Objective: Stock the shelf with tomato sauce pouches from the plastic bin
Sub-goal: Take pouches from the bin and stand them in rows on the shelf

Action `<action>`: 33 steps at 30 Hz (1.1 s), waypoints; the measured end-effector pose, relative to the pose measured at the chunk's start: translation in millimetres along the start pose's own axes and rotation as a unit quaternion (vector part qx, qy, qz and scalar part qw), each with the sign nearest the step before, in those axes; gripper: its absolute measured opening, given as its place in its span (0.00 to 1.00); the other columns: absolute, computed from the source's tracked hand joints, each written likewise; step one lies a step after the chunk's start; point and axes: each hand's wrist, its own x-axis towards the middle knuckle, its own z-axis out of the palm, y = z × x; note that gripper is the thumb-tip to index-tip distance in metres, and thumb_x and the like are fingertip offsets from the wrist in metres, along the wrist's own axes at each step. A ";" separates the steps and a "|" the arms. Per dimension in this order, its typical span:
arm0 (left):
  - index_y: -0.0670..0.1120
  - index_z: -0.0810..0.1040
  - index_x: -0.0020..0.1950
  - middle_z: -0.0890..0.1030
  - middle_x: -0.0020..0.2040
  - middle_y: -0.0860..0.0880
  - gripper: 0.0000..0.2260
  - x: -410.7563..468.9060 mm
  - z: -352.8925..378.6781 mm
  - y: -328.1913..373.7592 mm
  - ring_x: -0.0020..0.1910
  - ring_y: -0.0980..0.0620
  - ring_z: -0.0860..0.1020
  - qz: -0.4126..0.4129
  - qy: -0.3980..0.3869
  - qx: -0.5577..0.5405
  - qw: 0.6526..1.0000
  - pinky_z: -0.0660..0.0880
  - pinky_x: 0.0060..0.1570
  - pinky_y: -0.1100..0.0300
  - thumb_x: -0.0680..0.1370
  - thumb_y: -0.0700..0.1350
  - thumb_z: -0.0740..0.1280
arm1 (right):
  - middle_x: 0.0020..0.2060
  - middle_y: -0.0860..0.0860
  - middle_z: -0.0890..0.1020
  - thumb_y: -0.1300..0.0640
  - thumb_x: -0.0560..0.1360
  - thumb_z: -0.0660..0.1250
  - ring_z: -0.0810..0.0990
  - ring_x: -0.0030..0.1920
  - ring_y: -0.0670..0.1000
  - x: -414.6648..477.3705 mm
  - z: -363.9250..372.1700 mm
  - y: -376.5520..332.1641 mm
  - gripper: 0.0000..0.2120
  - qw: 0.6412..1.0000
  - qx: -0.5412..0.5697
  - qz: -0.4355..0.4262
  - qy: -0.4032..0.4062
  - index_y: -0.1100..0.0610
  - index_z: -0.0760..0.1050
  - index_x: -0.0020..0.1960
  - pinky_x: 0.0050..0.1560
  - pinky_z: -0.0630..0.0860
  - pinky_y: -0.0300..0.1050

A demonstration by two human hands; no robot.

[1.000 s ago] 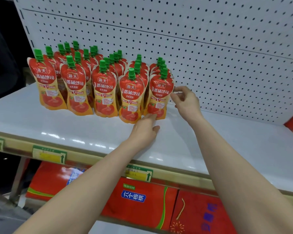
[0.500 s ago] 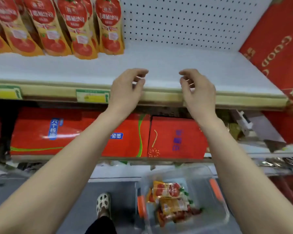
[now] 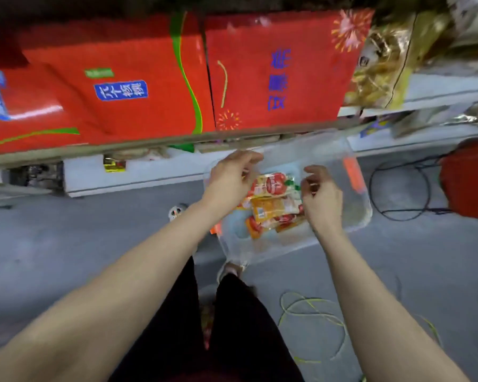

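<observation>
Bin [image 3: 262, 248]: one; pouches [image 3: 271, 184]: about four inside.

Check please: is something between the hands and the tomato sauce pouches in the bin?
Nothing visible does. The clear plastic bin shows no lid, and both the left hand and right hand hang right over the tomato sauce pouches.

We see a grey floor [image 3: 66, 257] w/ a clear plastic bin [image 3: 238, 238] on it, just in front of the lower shelf [image 3: 122, 146]. Yellow-green cord [image 3: 312, 315] loops nr the bin; black cable [image 3: 400, 218] coils to its right. The shelf carries two red boxes [image 3: 138, 86] side by side, w/ a gold bag [image 3: 381, 59] beside them.
</observation>
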 end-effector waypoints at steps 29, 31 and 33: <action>0.49 0.72 0.66 0.76 0.61 0.41 0.22 47.2 147.2 -124.2 0.61 0.37 0.76 -0.174 -0.220 0.215 0.935 0.73 0.57 0.50 0.74 0.54 0.69 | 0.56 0.58 0.79 0.63 0.73 0.68 0.81 0.45 0.54 75.7 147.8 113.5 0.31 0.855 0.281 0.434 -0.033 0.53 0.59 0.71 0.41 0.82 0.50; 0.51 0.74 0.64 0.78 0.61 0.44 0.22 45.0 131.7 -108.8 0.61 0.40 0.77 -0.197 -0.205 0.148 0.947 0.73 0.56 0.53 0.73 0.56 0.71 | 0.50 0.56 0.80 0.64 0.74 0.66 0.82 0.42 0.54 69.5 125.1 103.7 0.23 0.827 0.366 0.423 -0.056 0.53 0.65 0.67 0.35 0.80 0.46; 0.51 0.74 0.66 0.79 0.63 0.46 0.22 41.2 114.7 -90.2 0.62 0.43 0.76 -0.200 -0.206 0.082 0.954 0.71 0.56 0.56 0.73 0.54 0.71 | 0.53 0.59 0.82 0.57 0.76 0.68 0.84 0.47 0.58 60.6 103.3 90.8 0.22 0.800 0.448 0.388 -0.092 0.56 0.69 0.68 0.38 0.82 0.50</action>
